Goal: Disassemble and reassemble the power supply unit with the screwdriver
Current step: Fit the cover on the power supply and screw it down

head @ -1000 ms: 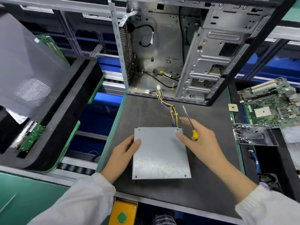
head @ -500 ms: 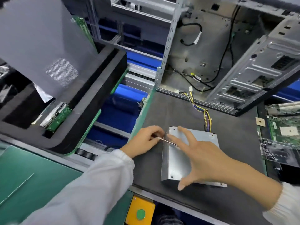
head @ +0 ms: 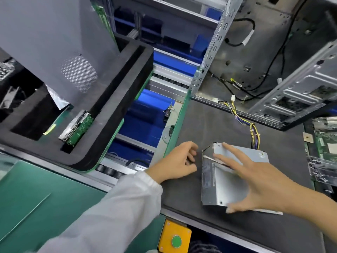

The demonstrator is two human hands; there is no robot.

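Computer chassis [head: 273, 52]: open metal case standing at the far right of the mat, interior facing the viewer, black cables hanging inside.
Foam tray [head: 109, 125]: black, on the left, well apart from the mat; a green circuit board [head: 78, 127] stands in one slot and a grey perforated panel [head: 60, 42] leans over it.
Work mat [head: 200, 125]: dark grey, green-edged, carrying the chassis and the unit.
Power supply unit [head: 224, 187]: silver metal box lying on the mat, near centre-right; left side face with label visible, top face mostly covered by the right hand.
Wire bundle [head: 253, 130]: yellow, black and purple leads running from the far edge of the unit toward the chassis, ending in a white connector.
Motherboard [head: 326, 139]: green, at the right edge beside the mat, partly out of view.
Right hand [head: 259, 179]: spread flat on top of the unit, fingers straight, thumb at the near edge; the screwdriver shaft lies pinned under the fingers.
Left hand [head: 175, 163]: resting on the mat just left of the unit, fingers loosely curled, grasping nothing visible.
Screwdriver [head: 212, 158]: thin metal shaft lying across the unit's top left edge, tip pointing left; handle hidden under the right hand.
Push button [head: 176, 241]: green, on a yellow plate below the near edge.
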